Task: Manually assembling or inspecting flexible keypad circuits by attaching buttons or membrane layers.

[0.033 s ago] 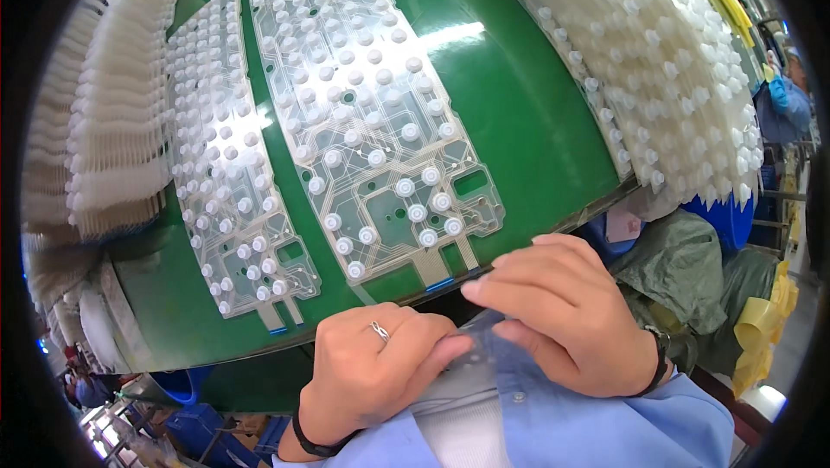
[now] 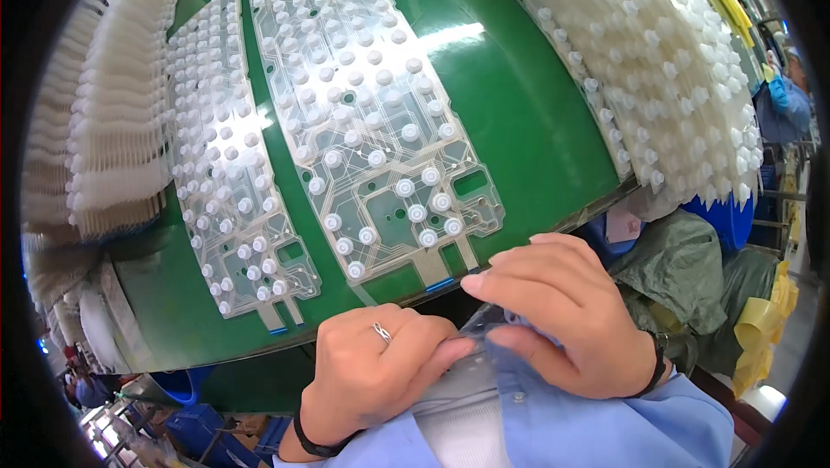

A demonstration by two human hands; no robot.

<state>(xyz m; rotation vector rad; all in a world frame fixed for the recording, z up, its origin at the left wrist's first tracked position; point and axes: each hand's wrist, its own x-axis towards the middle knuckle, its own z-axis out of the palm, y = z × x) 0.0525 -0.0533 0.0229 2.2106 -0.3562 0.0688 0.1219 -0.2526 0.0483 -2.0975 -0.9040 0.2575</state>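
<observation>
My left hand (image 2: 372, 364), with a ring on one finger, is closed at the front edge of the green work table (image 2: 536, 131). Its thumb and index finger pinch a clear plastic film (image 2: 480, 342), mostly see-through against my shirt. Just to the right is my right hand (image 2: 575, 317), its fingers curved and its thumb apart from them. That thumb lies by the film; whether it touches cannot be made out. Beyond my hands lie two clear keyboard membrane sheets, a wide one (image 2: 389, 195) and a narrower-looking one (image 2: 226, 157), both with white rubber domes and flat tails toward me.
A tall stack of domed membrane sheets (image 2: 666, 79) stands at the right, and another stack (image 2: 117, 113) at the left. Right of the table are a blue bin (image 2: 731, 219), grey-green plastic bags (image 2: 679, 269) and yellow material (image 2: 761, 325). A blue crate (image 2: 203, 433) sits lower left.
My right thumb has shifted slightly to the left, toward the film. The left hand and the sheets on the table stay where they were.
</observation>
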